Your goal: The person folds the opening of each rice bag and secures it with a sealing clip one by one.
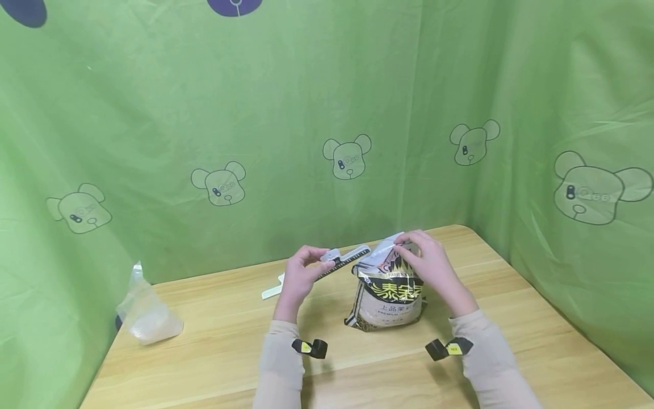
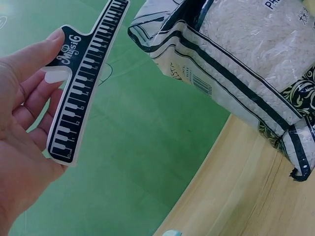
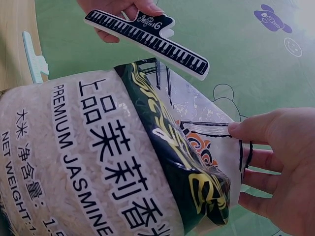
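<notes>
A bag of jasmine rice (image 1: 390, 301) stands upright on the wooden table, its top folded over. My right hand (image 1: 429, 258) pinches the folded top of the bag; in the right wrist view the thumb (image 3: 238, 129) lies on the flap, fingers behind it. My left hand (image 1: 301, 275) holds a bag clip (image 2: 81, 88) with a piano-key pattern and the word Music, thumb on its handle tab. The clip's long bar points toward the bag top, just left of it. In the right wrist view the clip (image 3: 147, 42) is beside the folded flap, apart from it.
A pale mint clip (image 1: 272, 292) lies on the table behind my left hand. At the table's left edge sits a clear plastic bag of white contents (image 1: 155, 324). Green curtains (image 1: 286, 113) with bear faces hang around the table (image 1: 225, 352).
</notes>
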Tool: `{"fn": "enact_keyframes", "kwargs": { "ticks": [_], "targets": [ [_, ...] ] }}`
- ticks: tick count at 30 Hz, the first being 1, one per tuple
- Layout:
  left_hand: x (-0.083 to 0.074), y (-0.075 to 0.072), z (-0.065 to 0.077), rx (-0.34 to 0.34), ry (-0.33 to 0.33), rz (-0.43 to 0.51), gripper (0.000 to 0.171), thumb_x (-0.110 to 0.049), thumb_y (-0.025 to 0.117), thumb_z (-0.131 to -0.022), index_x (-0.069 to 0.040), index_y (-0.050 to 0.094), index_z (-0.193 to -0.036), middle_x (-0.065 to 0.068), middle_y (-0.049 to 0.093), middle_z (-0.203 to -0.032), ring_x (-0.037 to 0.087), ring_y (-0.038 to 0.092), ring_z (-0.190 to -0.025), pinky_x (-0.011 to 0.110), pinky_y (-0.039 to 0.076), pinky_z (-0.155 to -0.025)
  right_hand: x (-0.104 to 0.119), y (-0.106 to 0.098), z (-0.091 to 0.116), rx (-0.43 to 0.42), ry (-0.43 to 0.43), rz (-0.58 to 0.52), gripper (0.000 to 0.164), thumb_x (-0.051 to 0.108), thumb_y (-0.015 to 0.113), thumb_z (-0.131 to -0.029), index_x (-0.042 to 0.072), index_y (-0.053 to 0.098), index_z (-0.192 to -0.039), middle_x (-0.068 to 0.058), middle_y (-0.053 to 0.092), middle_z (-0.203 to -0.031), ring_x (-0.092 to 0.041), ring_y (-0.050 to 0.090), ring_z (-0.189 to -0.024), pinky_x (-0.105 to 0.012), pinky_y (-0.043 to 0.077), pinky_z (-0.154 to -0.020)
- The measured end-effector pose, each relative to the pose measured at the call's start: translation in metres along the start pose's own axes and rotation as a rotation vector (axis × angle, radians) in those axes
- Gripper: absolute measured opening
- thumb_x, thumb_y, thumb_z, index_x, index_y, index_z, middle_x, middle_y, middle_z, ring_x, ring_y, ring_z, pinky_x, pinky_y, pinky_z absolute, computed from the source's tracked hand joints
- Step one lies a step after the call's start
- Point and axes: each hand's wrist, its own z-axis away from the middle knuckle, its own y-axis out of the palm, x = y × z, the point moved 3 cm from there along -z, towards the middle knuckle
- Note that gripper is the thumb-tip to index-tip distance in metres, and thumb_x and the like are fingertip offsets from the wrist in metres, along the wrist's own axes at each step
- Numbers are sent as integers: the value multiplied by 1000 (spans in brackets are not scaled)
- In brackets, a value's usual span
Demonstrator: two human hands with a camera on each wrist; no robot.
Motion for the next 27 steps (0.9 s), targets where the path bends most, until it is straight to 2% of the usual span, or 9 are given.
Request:
{"fn": "enact_keyframes", "kwargs": {
  "ticks": [4, 9, 13, 19, 27],
  "targets": [
    [-3, 0, 1, -24, 61, -35, 24, -17, 81, -77, -8, 71, -98, 8, 70, -106, 15, 62, -97, 52, 41, -104, 0, 0, 0, 0, -2, 1, 20, 18, 64, -93, 6, 65, -109, -19, 64, -120, -39, 56, -116, -62, 41, -101],
    [-4, 0, 1, -20, 106, -48, 20, -18, 82, -76, -10, 72, -91, 6, 70, -99, 14, 61, -97, 48, 43, -100, -1, 0, 0, 2, 4, 0, 20, 19, 64, -94, 6, 65, -108, -19, 64, -120, -39, 56, -116, -61, 42, -101],
    [-4, 2, 2, -12, 101, -65, 18, -18, 83, -75, -12, 72, -88, 4, 69, -95, 14, 60, -95, 39, 44, -93, 0, 0, 0, 7, 13, -5, 20, 19, 64, -94, 6, 65, -109, -19, 64, -121, -39, 56, -116, -62, 42, -101],
    [-5, 3, 3, -3, 79, -57, 18, -17, 83, -75, -11, 72, -87, 6, 69, -95, 14, 57, -92, 34, 43, -89, 1, 0, 1, 4, 15, -5, 19, 19, 64, -94, 7, 65, -108, -19, 64, -121, -38, 56, -116, -61, 43, -100],
    [-7, 7, 4, 14, 124, -100, 18, -19, 83, -75, -13, 72, -88, 5, 67, -91, 15, 54, -86, 31, 43, -83, 1, -1, 1, 3, 11, -7, 19, 18, 64, -94, 6, 65, -108, -19, 64, -119, -38, 56, -115, -61, 43, -100]
  ]
}}
